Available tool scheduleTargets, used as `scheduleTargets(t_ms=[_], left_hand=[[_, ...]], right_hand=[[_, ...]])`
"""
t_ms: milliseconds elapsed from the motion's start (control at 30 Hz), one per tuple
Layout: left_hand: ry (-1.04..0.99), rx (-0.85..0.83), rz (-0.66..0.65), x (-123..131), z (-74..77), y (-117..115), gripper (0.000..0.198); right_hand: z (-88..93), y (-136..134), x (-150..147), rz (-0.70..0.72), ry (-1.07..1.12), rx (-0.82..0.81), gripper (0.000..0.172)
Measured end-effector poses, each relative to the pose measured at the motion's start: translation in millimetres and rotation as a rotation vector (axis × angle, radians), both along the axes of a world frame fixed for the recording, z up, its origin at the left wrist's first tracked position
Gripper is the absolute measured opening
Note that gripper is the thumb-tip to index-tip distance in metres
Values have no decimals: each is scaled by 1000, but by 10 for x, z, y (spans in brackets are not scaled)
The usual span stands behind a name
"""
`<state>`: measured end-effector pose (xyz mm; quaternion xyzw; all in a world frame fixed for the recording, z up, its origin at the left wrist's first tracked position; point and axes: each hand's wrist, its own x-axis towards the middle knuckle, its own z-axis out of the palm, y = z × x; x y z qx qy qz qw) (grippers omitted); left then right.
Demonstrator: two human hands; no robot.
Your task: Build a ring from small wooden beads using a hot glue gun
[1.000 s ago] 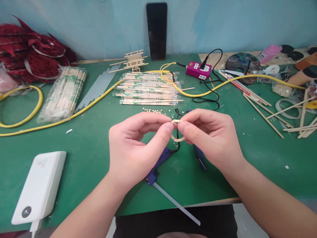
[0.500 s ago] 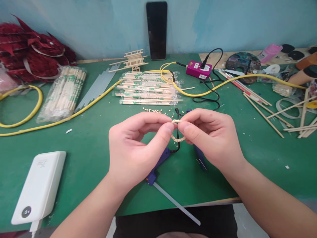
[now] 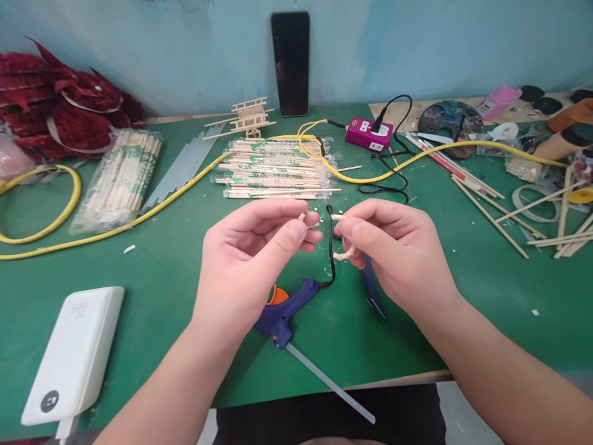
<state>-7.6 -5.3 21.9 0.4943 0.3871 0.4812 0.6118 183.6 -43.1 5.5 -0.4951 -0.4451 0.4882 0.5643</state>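
Observation:
My left hand (image 3: 245,259) pinches a small wooden piece (image 3: 302,217) between thumb and fingers. Opposite it, my right hand (image 3: 398,253) grips a curved strip of little wooden pieces (image 3: 343,255), partly hidden by the fingers. A gap separates the two hands above the green table. Below them lies a blue glue gun (image 3: 299,300) with an orange trigger, and a translucent glue stick (image 3: 331,384) juts from it past the table edge. Beside it, under my right hand, is a dark blue tool (image 3: 372,287), mostly covered.
Wrapped chopsticks (image 3: 278,167) lie behind the hands, near a small wooden cart model (image 3: 250,117). A phone (image 3: 291,65) leans on the wall. A yellow cable (image 3: 176,190) crosses the table to a purple socket (image 3: 369,133). A white power bank (image 3: 74,352) lies left, loose sticks (image 3: 491,216) right.
My hands have moved slightly apart. The ring of wooden pieces they held together is now parted, a small bit in my left hand and the curved strip in my right.

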Motion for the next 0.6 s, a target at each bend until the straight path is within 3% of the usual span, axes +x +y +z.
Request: scheduleTargets(t_ms=[200, 300, 433, 600], left_hand=[[-98, -127, -74, -13, -78, 53, 5], [-83, -147, -58, -10, -102, 71, 20], [-64, -70, -54, -8, -105, 59, 22], [33, 29, 49, 27, -58, 13, 23]], right_hand=[[6, 10, -7, -20, 0, -20, 17], [12, 11, -4, -17, 2, -23, 17], [18, 14, 1, -10, 8, -24, 17], [50, 19, -20, -27, -55, -17, 15]])
